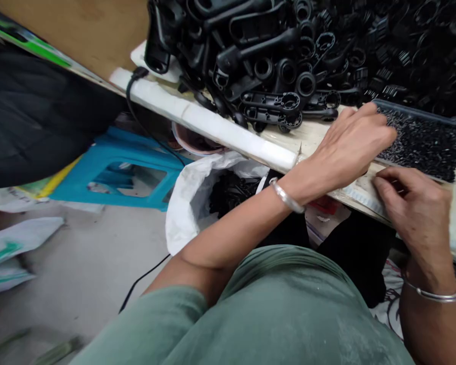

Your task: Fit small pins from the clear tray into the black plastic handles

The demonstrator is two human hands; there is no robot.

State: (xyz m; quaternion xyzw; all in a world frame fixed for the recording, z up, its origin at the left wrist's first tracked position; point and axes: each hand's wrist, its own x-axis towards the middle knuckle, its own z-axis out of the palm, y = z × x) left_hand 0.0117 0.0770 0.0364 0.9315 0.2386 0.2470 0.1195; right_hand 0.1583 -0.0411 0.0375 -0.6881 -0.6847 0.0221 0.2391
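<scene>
Small black pieces [425, 144] fill a tray [421, 114] at two o'clock on the tabletop [309, 138], and the work appears to be at the picking stage, which likely calls next for a fine fingertip pinch. The left hand [349, 147] arches palm-down over the tray's nine o'clock rim with fingers bent. The right hand [414, 213] curls at the tabletop edge near the tray's six o'clock, and whether either hand grasps anything cannot be told.
</scene>
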